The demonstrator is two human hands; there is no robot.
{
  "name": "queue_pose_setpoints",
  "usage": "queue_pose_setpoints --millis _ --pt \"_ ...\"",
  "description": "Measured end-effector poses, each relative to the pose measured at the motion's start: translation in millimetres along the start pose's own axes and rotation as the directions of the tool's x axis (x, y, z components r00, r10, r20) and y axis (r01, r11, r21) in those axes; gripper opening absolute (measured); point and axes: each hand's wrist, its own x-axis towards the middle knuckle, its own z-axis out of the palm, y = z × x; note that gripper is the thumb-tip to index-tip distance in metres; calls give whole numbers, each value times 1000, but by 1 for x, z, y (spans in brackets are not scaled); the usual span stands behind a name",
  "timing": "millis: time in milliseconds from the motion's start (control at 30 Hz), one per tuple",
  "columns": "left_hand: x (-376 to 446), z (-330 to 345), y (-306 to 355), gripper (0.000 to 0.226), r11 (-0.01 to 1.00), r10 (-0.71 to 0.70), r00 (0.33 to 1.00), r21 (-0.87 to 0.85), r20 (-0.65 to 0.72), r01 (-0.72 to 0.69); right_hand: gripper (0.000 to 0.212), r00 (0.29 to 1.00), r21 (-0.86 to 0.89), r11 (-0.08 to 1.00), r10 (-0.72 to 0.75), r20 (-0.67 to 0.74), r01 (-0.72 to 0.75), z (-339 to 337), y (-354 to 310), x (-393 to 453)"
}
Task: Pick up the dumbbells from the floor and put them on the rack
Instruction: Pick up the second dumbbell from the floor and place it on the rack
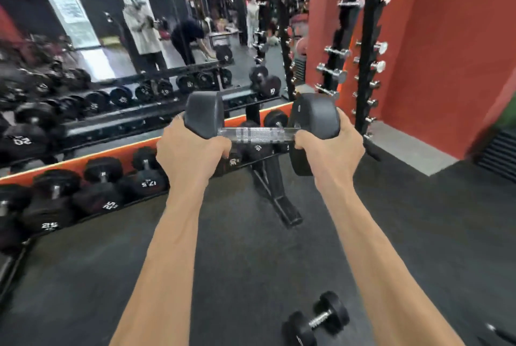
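Note:
A large black dumbbell (257, 133) with a knurled steel handle is held level in the air in front of me. My left hand (190, 153) grips its left end and my right hand (332, 147) grips its right end. Both heads rise above my fingers. Below and beyond it stands the black rack (275, 186) with an orange back rail, its lower tier holding several black dumbbells (106, 186) marked 25 and 17.5. A smaller black dumbbell (317, 319) lies on the dark floor near my right forearm.
A wall mirror (117, 38) behind the rack reflects the gym and people. A tall black stand (360, 52) of small chrome dumbbells rises at the right against a red wall. A grey step (413, 147) lies at its foot. Dark rubber flooring spreads below.

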Motion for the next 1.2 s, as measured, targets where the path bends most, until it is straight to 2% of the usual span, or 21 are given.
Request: queue_pose_setpoints --millis 100,367,433,533,667,733,900,967,1033,1100,1167,1200 --pt "54 -8 12 36 1000 15 999 -9 -40 -16 32 997 25 997 -77 4 77 48 -26 30" --pt "230 44 15 33 994 109 991 -3 -82 -109 48 989 97 985 -146 -3 146 195 -30 148" --pt "282 68 13 33 995 100 993 6 -55 -100 51 994 93 990 -105 -11 105 234 -25 183" --pt "354 108 4 32 997 75 997 -8 -16 -75 38 994 46 994 -100 -33 102 292 -14 234" --pt "443 163 -28 34 999 27 999 -28 26 -26 38 998 -16 999 -53 -42 52 370 13 296" --pt "492 193 -51 37 999 11 998 -46 64 -8 26 997 -34 998 -51 -51 50 412 36 327" --pt "613 274 -103 42 998 -60 970 46 234 51 26 993 -128 992 1 -117 -16 517 100 402" --pt "656 302 -119 51 993 -99 955 95 278 75 24 991 -162 984 50 -123 -70 555 121 430" --pt "699 332 -132 67 987 -119 945 142 304 78 29 986 -174 975 117 -117 -136 593 142 461" --pt "737 362 -146 75 980 -133 931 184 341 73 44 976 -212 957 174 -132 -199 628 165 487" --pt "775 394 -161 66 977 -151 911 201 384 77 69 965 -241 938 216 -150 -248 665 187 515" --pt "793 410 -168 56 971 -172 899 222 403 86 71 958 -247 930 237 -163 -272 682 201 529"
